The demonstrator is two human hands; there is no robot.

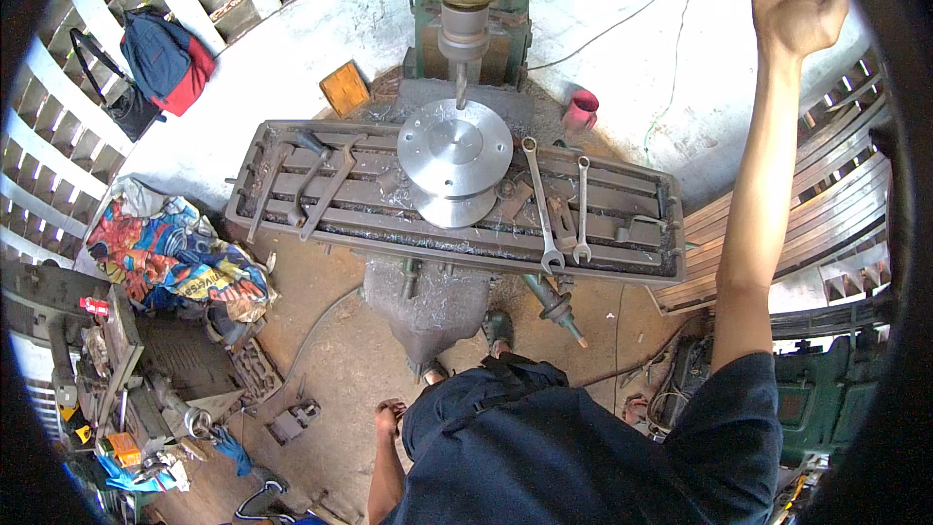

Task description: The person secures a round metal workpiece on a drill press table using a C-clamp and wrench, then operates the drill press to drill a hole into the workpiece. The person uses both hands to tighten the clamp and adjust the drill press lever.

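My right arm is stretched up to the far right, where my right hand (799,8) is closed at the picture's rim; what it grips is cut off and dark. My left hand (390,416) hangs low beside my body, fingers loosely curled and apart, with nothing visible in it. In front of me a shiny round metal flange (455,148) with several holes sits on the slotted machine table (369,196). Just above its far edge points a drill bit (462,87), held in the chuck (463,37) of a drilling machine. I cannot tell if the bit touches the flange.
Two wrenches (540,204) lie right of the flange; clamps and a hammer-like tool (311,180) lie left. Metal chips litter the table. Behind stand a pink mug (581,110) and an orange block (345,88). A cluttered bench (126,369) is at left, a green machine (826,399) at right.
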